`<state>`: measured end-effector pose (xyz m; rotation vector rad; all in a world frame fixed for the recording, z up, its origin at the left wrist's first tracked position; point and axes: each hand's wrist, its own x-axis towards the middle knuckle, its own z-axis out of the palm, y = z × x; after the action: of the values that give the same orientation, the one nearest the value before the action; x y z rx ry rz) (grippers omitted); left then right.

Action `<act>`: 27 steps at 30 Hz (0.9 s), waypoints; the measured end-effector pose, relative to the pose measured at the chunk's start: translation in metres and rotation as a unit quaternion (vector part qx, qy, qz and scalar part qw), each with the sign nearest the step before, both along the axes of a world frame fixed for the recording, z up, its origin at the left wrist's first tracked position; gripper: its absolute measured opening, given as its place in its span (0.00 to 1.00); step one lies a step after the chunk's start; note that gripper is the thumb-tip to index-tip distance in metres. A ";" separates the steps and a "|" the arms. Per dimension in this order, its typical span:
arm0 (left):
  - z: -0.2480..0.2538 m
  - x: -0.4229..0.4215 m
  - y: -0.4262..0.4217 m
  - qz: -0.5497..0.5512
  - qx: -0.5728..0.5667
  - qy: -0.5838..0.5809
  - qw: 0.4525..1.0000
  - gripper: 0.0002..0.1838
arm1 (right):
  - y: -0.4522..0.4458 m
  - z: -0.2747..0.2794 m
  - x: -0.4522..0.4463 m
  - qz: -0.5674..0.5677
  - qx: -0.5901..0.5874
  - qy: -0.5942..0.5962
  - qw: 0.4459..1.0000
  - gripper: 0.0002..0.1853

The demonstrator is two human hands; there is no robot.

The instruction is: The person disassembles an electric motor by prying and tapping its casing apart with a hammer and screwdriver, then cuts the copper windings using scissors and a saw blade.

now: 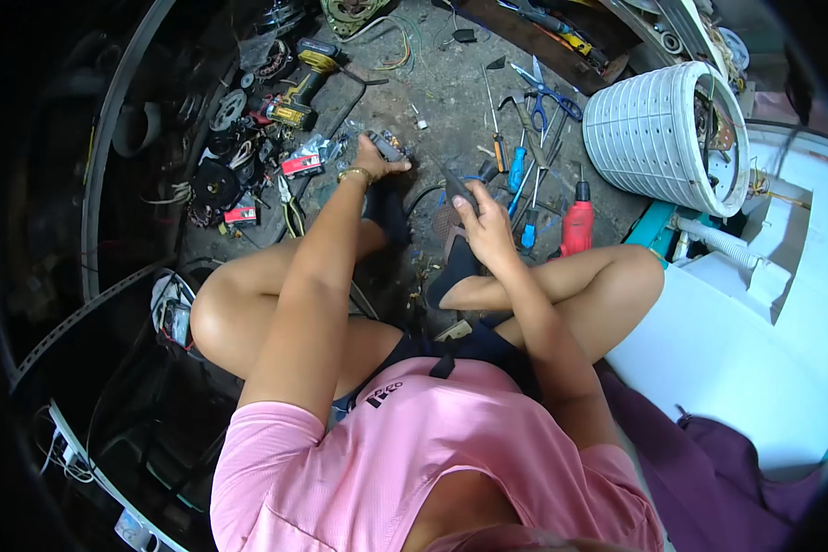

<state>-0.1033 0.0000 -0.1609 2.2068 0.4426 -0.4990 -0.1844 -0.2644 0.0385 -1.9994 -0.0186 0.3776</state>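
My left hand (374, 163), with a bracelet at the wrist, is wrapped round a small dark part (388, 147) with copper-coloured bits, held above the floor. To its right, my right hand (486, 224) grips the dark handle of a knife-like tool (458, 189), whose narrow end points up and left toward the part. The two do not touch. Below the hands are my dark-socked feet on the floor.
A yellow cordless drill (302, 90), red boxes (301, 165) and yellow-handled pliers (291, 208) lie left. On the right are blue scissors (545, 96), screwdrivers (516, 169), a red power tool (577, 224), a white perforated drum (639, 133) and a white panel (718, 359).
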 end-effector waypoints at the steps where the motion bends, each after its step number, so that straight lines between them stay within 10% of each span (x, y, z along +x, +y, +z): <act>1: -0.005 0.004 0.001 0.009 -0.010 0.030 0.999 0.71 | -0.001 -0.001 -0.001 0.000 0.019 -0.004 1.000 0.14; 8: 0.073 0.018 -0.026 0.005 0.021 0.158 0.987 0.65 | -0.008 -0.005 0.000 0.055 0.012 -0.041 0.998 0.14; 13: -0.018 0.028 0.005 -0.047 0.091 0.182 0.978 0.71 | -0.006 -0.005 -0.004 0.067 0.015 -0.043 0.997 0.15; 16: 0.055 0.028 -0.021 -0.089 0.131 0.203 0.966 0.70 | -0.005 -0.004 -0.008 0.068 0.012 -0.045 0.997 0.17; 27: 0.009 0.030 -0.001 -0.239 0.234 0.142 0.932 0.71 | 0.001 -0.001 0.006 0.078 -0.020 -0.008 0.997 0.15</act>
<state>-0.0735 -0.0006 -0.1520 2.7287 0.1734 -1.0757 -0.1780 -0.2635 0.0375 -2.0468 -0.1786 0.4657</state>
